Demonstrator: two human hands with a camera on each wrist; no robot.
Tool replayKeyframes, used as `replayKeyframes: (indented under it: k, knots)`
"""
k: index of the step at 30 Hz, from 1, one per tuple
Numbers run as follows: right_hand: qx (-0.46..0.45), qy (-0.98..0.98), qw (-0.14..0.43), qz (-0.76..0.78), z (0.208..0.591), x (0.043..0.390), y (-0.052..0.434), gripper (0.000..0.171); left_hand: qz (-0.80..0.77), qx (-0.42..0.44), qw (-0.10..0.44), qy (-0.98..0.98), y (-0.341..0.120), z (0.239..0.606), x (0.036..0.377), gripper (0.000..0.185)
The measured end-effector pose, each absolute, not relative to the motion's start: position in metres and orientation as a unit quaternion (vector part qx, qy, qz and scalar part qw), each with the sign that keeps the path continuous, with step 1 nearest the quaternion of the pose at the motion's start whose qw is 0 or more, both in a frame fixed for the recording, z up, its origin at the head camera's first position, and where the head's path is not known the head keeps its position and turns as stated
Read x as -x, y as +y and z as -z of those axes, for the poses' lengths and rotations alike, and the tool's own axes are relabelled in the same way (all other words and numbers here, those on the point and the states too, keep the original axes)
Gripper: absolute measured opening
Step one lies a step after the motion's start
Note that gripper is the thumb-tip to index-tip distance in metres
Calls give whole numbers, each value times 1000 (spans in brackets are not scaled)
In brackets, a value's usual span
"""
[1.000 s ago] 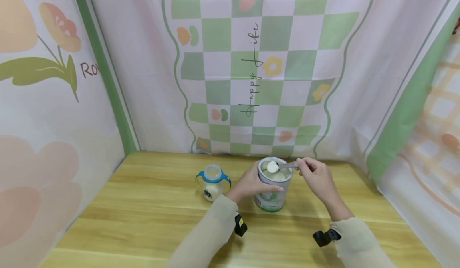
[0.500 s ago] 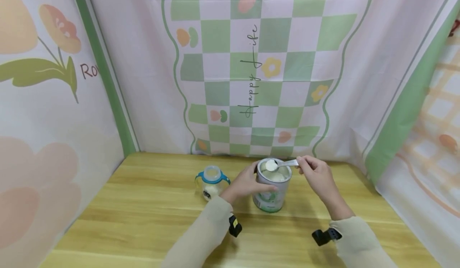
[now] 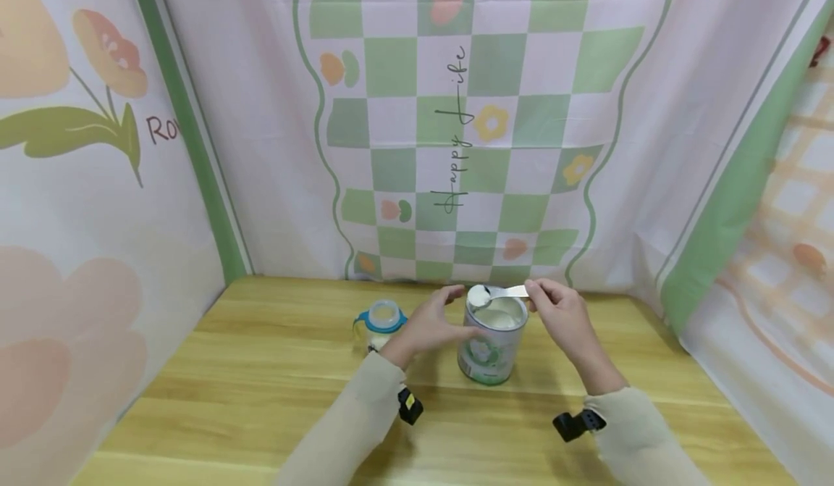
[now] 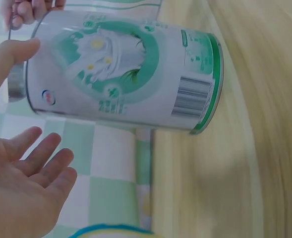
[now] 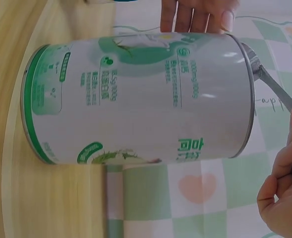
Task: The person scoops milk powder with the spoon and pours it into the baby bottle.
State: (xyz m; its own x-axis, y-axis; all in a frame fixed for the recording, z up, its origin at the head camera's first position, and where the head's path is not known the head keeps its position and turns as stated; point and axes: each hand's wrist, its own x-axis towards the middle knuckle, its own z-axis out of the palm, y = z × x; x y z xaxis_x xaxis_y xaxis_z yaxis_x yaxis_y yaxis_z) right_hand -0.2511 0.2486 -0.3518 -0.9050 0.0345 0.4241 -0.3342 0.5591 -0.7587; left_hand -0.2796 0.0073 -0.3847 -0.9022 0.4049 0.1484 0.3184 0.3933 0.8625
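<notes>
Fingers [image 3: 536, 292] of the right hand [image 3: 560, 318] pinch one spoon [image 3: 498, 294], heaped with white powder, above one open tin [image 3: 490, 341] near the table's [image 3: 260, 399] far edge. Left hand [image 3: 426, 323], fingers spread loose, hovers beside the tin (thumb maybe grazing). One baby bottle [image 3: 381, 324], already holding powder, awaits this scoop.

right hand [image 3: 559, 313] pinching spoon [image 3: 495, 295], over tin [image 3: 491, 341]

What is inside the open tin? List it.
White powder fills the tin nearly to the rim; the spoon, pinched by the right hand, hovers above. Anything buried in the powder is hidden.
</notes>
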Motion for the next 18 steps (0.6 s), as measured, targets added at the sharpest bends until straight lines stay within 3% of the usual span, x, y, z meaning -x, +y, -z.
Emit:
replayKeyframes:
  k: [9, 18]
  knots:
    - [-102, -852, 203, -472, 349, 255, 234, 37, -514, -212, 28, 831, -12, 379, 279, 90]
    - [-130, -847, 169, -486, 322, 237, 201, 30, -485, -231, -29, 843, -38, 370, 281, 81]
